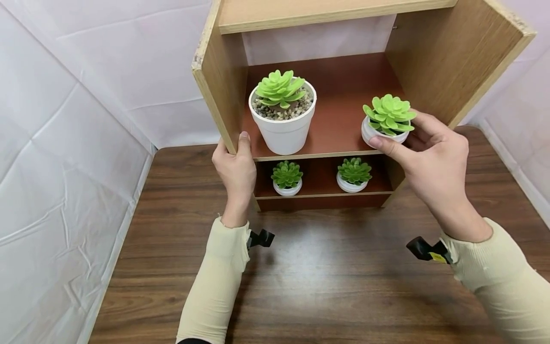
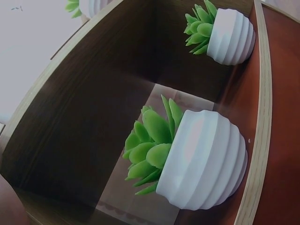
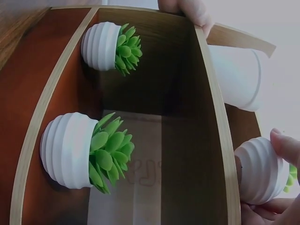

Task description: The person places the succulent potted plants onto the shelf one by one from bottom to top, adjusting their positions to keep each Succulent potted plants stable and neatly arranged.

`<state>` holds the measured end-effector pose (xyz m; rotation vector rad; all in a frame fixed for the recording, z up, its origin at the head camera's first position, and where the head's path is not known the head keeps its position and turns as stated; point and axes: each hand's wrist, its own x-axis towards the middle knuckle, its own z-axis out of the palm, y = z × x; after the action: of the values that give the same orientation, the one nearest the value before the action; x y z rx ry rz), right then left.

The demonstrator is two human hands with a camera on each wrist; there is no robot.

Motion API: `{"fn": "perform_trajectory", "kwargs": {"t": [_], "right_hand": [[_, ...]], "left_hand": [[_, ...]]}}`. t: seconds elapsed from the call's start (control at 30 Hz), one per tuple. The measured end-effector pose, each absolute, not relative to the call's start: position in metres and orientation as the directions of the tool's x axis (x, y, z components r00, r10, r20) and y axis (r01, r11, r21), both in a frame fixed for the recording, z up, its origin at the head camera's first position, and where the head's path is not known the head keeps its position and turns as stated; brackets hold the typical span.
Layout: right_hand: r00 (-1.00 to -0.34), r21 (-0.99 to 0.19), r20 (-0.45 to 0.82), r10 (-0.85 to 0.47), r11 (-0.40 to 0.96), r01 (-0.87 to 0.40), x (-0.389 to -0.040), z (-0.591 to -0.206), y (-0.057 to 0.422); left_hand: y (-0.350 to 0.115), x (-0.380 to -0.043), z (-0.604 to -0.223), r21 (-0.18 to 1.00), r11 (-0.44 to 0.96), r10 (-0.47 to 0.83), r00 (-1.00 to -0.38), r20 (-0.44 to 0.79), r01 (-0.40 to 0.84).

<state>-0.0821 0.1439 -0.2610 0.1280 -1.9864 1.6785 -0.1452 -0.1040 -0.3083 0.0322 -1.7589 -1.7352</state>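
Observation:
My right hand (image 1: 440, 160) holds a small potted succulent (image 1: 388, 116) by its white ribbed pot, at the right front of the upper red-brown shelf. Thumb and fingers are on opposite sides of the pot; the right wrist view shows the pot (image 3: 262, 171) at the board's edge. Whether its base rests on the board, I cannot tell. My left hand (image 1: 236, 169) grips the front edge of the wooden shelf unit's left side panel (image 1: 219, 91), thumb on the inner side. Beside it, a larger white pot (image 1: 283, 136) with a succulent in pebbles stands on the same shelf.
Below, two small potted succulents stand on the lower shelf, one left (image 1: 287, 177) and one right (image 1: 354, 175). The unit stands on a dark wooden table (image 1: 318, 277). White sheeting (image 1: 86, 119) hangs at the left and behind. A board (image 1: 335, 14) crosses the unit above.

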Motion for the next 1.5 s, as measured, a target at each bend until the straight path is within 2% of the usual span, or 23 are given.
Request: {"fn": "perform_trajectory", "kwargs": {"t": [0.37, 0.67, 1.07, 1.5], "right_hand": [[-0.888, -0.917, 0.387, 0.250, 0.203, -0.343, -0.087, -0.260, 0.144], [-0.906, -0.920, 0.345, 0.244, 0.281, -0.274, -0.092, -0.259, 0.144], [-0.908, -0.903, 0.352, 0.226, 0.339, -0.266, -0.094, -0.257, 0.143], [-0.929, -0.892, 0.297, 0.220, 0.412, -0.187, -0.104, -0.267, 0.158]], "left_hand": [[-0.109, -0.161, -0.330, 0.904, 0.133, -0.447, -0.789, 0.421, 0.407], [-0.103, -0.144, -0.308, 0.903, 0.123, -0.436, -0.795, 0.421, 0.411], [-0.105, -0.144, -0.308, 0.898, 0.116, -0.457, -0.780, 0.428, 0.425], [-0.104, -0.142, -0.305, 0.891, 0.130, -0.442, -0.779, 0.445, 0.435]]}}
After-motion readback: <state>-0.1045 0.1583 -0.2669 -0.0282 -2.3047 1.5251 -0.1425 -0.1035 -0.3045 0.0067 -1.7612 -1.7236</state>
